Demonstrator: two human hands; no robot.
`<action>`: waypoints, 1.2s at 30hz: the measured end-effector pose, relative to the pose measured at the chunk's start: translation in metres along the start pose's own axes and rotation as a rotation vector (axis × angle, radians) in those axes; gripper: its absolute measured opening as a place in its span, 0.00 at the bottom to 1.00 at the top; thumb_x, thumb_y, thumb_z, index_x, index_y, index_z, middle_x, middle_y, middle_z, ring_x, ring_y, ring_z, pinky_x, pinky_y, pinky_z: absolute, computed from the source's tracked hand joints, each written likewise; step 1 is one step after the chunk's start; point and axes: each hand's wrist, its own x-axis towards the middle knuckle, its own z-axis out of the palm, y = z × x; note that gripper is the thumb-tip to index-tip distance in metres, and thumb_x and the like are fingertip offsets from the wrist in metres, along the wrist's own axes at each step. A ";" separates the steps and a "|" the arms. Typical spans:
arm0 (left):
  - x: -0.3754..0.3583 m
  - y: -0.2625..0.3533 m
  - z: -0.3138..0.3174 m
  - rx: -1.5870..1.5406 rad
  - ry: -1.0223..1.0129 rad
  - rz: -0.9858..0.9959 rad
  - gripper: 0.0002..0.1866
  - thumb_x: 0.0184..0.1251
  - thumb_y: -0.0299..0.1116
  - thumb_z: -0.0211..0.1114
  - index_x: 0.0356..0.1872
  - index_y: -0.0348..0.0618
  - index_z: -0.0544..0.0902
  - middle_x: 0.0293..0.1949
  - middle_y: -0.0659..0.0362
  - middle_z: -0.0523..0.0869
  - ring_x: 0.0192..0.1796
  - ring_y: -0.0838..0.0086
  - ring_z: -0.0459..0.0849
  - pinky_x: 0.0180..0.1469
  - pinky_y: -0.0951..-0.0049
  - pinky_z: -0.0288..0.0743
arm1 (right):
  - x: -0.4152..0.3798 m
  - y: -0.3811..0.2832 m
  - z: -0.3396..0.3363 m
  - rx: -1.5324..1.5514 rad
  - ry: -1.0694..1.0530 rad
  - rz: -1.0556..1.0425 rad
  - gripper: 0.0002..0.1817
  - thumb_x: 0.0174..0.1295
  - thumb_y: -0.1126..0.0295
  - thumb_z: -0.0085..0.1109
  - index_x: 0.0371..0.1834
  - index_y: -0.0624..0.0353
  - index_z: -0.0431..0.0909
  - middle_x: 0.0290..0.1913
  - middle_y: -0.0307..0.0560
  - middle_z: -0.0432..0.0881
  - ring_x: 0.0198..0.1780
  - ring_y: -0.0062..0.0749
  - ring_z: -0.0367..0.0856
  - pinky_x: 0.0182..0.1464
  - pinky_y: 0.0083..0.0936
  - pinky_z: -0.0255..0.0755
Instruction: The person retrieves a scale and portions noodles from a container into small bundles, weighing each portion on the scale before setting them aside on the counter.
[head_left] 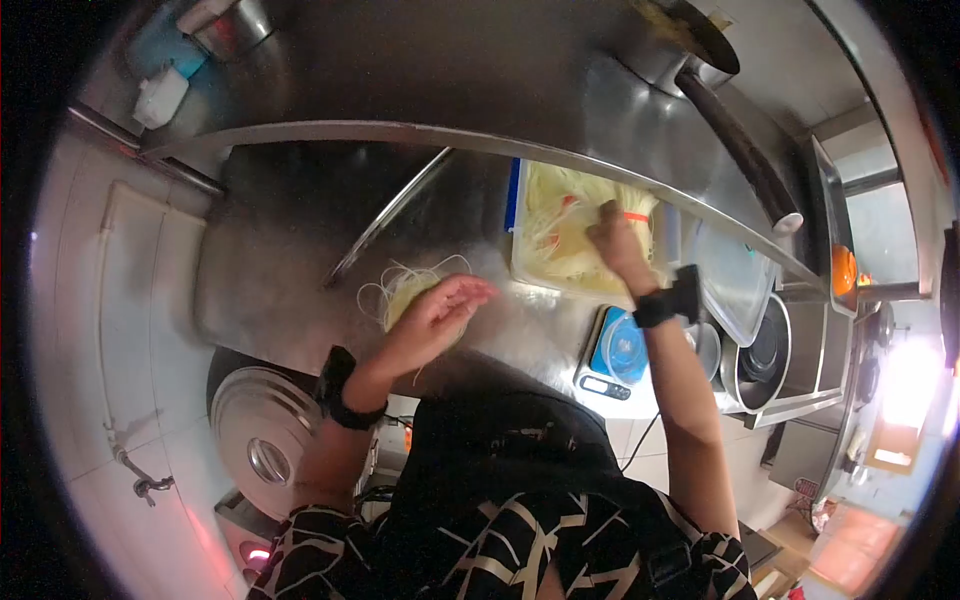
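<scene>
My left hand (445, 305) is over the steel counter, palm partly turned up and fingers stretched out. A small heap of thin pale noodles (402, 292) lies beneath and beside it, with loose strands curling out. My right hand (615, 240) is at a clear plastic container (558, 284) of pale noodles (560, 200). Its fingers are curled closed and slightly blurred; what they hold, if anything, is hidden. Beside that hand is a noodle bundle with a red band (635, 217). More red shows among the strands to the left.
A blue-topped digital scale (605, 385) sits below the container, near my right forearm. A steel shelf edge (430, 133) crosses above the counter. A long-handled pot (665, 60) stands on the shelf. A metal rod (390, 215) slants at left; a large round lid (262, 440) is lower left.
</scene>
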 end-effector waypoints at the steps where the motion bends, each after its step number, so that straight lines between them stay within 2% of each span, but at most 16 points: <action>1: 0.003 0.001 -0.007 0.012 0.014 -0.002 0.12 0.67 0.28 0.50 0.49 0.36 0.71 0.48 0.57 0.77 0.52 0.75 0.76 0.54 0.76 0.68 | 0.002 0.003 -0.018 0.172 -0.052 0.087 0.20 0.47 0.68 0.59 0.39 0.68 0.65 0.33 0.66 0.74 0.38 0.57 0.75 0.38 0.42 0.69; 5: 0.024 0.005 -0.029 0.018 0.029 0.040 0.12 0.68 0.29 0.49 0.49 0.36 0.72 0.47 0.57 0.78 0.52 0.75 0.76 0.55 0.76 0.68 | -0.013 -0.008 -0.020 0.017 -0.163 0.274 0.24 0.50 0.66 0.60 0.47 0.69 0.66 0.45 0.65 0.74 0.45 0.54 0.75 0.45 0.39 0.70; 8: 0.045 0.016 -0.029 0.041 0.003 0.052 0.12 0.68 0.28 0.50 0.49 0.37 0.72 0.48 0.56 0.78 0.52 0.74 0.75 0.55 0.75 0.68 | -0.017 -0.038 0.006 -0.380 -0.350 0.410 0.36 0.46 0.45 0.61 0.48 0.67 0.67 0.46 0.63 0.74 0.46 0.53 0.76 0.47 0.42 0.70; 11: 0.069 0.014 -0.021 0.100 -0.097 0.111 0.12 0.67 0.27 0.50 0.49 0.37 0.71 0.48 0.55 0.77 0.52 0.74 0.75 0.55 0.76 0.67 | -0.009 -0.040 0.016 -0.293 -0.529 0.489 0.30 0.48 0.49 0.60 0.44 0.66 0.71 0.45 0.61 0.76 0.47 0.52 0.75 0.48 0.40 0.70; 14: 0.085 0.017 -0.011 0.167 -0.080 0.134 0.15 0.64 0.29 0.54 0.50 0.36 0.69 0.48 0.54 0.77 0.53 0.71 0.75 0.56 0.73 0.67 | 0.001 -0.035 0.002 -0.213 -0.487 0.169 0.22 0.52 0.60 0.59 0.43 0.66 0.72 0.43 0.56 0.78 0.48 0.44 0.77 0.49 0.33 0.69; 16: 0.101 0.013 -0.009 0.279 -0.025 0.261 0.19 0.61 0.32 0.58 0.52 0.36 0.68 0.50 0.52 0.76 0.54 0.69 0.74 0.56 0.71 0.66 | 0.006 -0.060 -0.033 0.316 -0.197 0.112 0.19 0.53 0.70 0.58 0.48 0.66 0.71 0.45 0.53 0.78 0.48 0.35 0.76 0.49 0.28 0.67; 17: 0.111 0.011 -0.009 0.390 0.031 0.389 0.24 0.58 0.34 0.62 0.53 0.35 0.66 0.51 0.51 0.75 0.55 0.67 0.73 0.56 0.68 0.66 | 0.011 -0.074 -0.052 0.505 -0.312 0.170 0.22 0.55 0.71 0.59 0.52 0.67 0.68 0.47 0.52 0.76 0.48 0.29 0.73 0.50 0.25 0.66; 20: 0.146 0.005 -0.007 0.311 -0.077 0.299 0.37 0.50 0.34 0.69 0.61 0.38 0.60 0.57 0.53 0.70 0.60 0.67 0.67 0.61 0.70 0.60 | 0.005 -0.068 -0.051 0.371 -0.187 -0.024 0.21 0.52 0.68 0.62 0.46 0.68 0.69 0.38 0.57 0.78 0.38 0.36 0.76 0.43 0.28 0.69; 22: 0.162 0.001 0.002 0.333 -0.140 0.290 0.41 0.46 0.35 0.72 0.61 0.36 0.59 0.58 0.51 0.68 0.61 0.66 0.66 0.62 0.69 0.59 | 0.003 -0.071 -0.059 0.163 -0.163 0.112 0.18 0.54 0.69 0.60 0.45 0.67 0.70 0.40 0.54 0.76 0.43 0.36 0.74 0.47 0.27 0.67; 24: 0.177 -0.007 0.014 0.348 -0.192 0.279 0.45 0.42 0.37 0.75 0.61 0.35 0.58 0.59 0.49 0.67 0.61 0.66 0.65 0.62 0.68 0.59 | -0.003 -0.067 -0.058 0.611 -0.179 0.233 0.22 0.57 0.70 0.58 0.54 0.65 0.66 0.49 0.50 0.74 0.51 0.28 0.70 0.54 0.23 0.62; 26: 0.188 -0.010 0.028 0.531 -0.205 0.517 0.50 0.36 0.39 0.78 0.61 0.33 0.58 0.59 0.46 0.66 0.61 0.65 0.64 0.63 0.67 0.58 | -0.008 -0.063 -0.054 0.180 -0.108 0.099 0.22 0.55 0.77 0.53 0.55 0.63 0.66 0.50 0.47 0.73 0.54 0.28 0.68 0.57 0.23 0.59; 29: 0.194 -0.003 0.045 0.580 -0.264 0.448 0.51 0.35 0.45 0.77 0.61 0.35 0.59 0.58 0.45 0.67 0.61 0.59 0.65 0.62 0.66 0.58 | -0.005 -0.065 -0.064 0.685 0.030 0.246 0.23 0.48 0.83 0.48 0.51 0.61 0.68 0.50 0.52 0.70 0.53 0.42 0.67 0.57 0.32 0.59; 30: 0.193 -0.003 0.051 0.651 -0.243 0.518 0.51 0.35 0.47 0.76 0.60 0.34 0.59 0.57 0.44 0.68 0.61 0.56 0.65 0.62 0.65 0.57 | -0.008 -0.064 -0.068 0.677 0.039 0.245 0.23 0.48 0.83 0.48 0.51 0.61 0.68 0.50 0.52 0.70 0.53 0.42 0.67 0.57 0.32 0.59; 32: 0.188 -0.004 0.053 0.429 -0.287 0.296 0.46 0.35 0.46 0.76 0.58 0.36 0.65 0.53 0.47 0.74 0.57 0.59 0.70 0.59 0.67 0.61 | -0.014 -0.066 -0.073 -0.029 0.156 0.045 0.24 0.48 0.82 0.47 0.53 0.63 0.67 0.52 0.53 0.69 0.51 0.40 0.68 0.57 0.32 0.59; 34: 0.194 -0.016 0.057 0.544 -0.452 0.153 0.39 0.37 0.45 0.75 0.53 0.37 0.71 0.45 0.49 0.79 0.52 0.61 0.75 0.56 0.68 0.64 | -0.017 -0.057 -0.074 0.072 0.198 0.102 0.21 0.50 0.80 0.46 0.52 0.63 0.68 0.51 0.49 0.72 0.46 0.34 0.70 0.54 0.31 0.62; 36: 0.203 -0.043 0.051 0.498 -0.487 0.117 0.30 0.40 0.41 0.73 0.46 0.37 0.76 0.41 0.49 0.81 0.49 0.61 0.77 0.54 0.67 0.65 | -0.023 -0.062 -0.075 1.089 0.182 0.375 0.17 0.54 0.78 0.45 0.49 0.64 0.69 0.47 0.47 0.74 0.44 0.32 0.72 0.52 0.30 0.64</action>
